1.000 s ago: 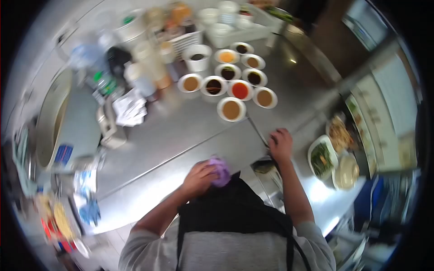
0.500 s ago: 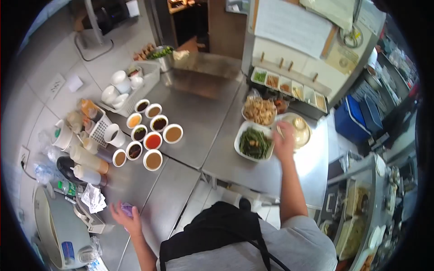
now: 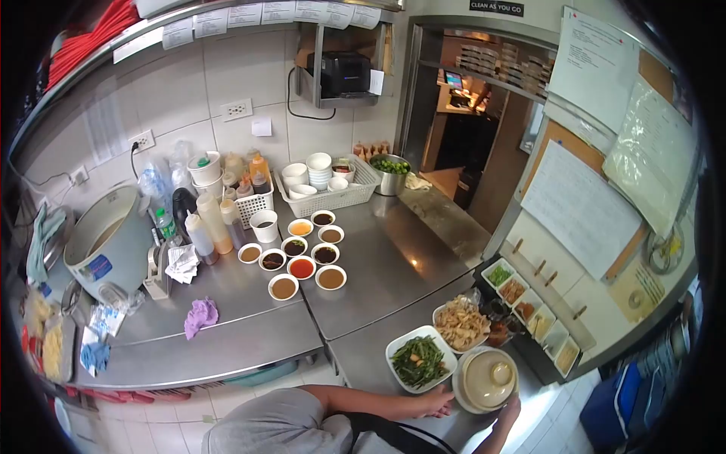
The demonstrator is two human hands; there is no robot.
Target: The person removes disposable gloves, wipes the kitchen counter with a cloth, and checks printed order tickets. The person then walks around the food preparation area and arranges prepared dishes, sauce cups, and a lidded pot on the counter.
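A beige lidded pot [image 3: 488, 380] stands at the lower right, with a round knob on its lid. My right hand [image 3: 510, 412] is closed on its right edge. On the pot's left side my left hand [image 3: 435, 402] has its fingers curled at the edge, partly hidden. Just above my left hand is a white square bowl of green vegetables [image 3: 419, 360]. Behind these sits a bowl of pale brown food [image 3: 461, 324]. A crumpled purple cloth [image 3: 200, 317] lies on the steel counter at the left, away from both hands.
Small cups of sauces [image 3: 301, 267] stand mid-counter, near squeeze bottles [image 3: 214, 222] and a white basket of bowls [image 3: 330, 198]. A large grey pot [image 3: 106, 234] is at the left. A topping rack [image 3: 532, 311] borders the right. A metal pot of greens [image 3: 391, 174] stands at the back.
The view has turned right. My left hand has let go of the purple cloth and come across to the lidded pot. My right hand has moved to the pot's right edge.
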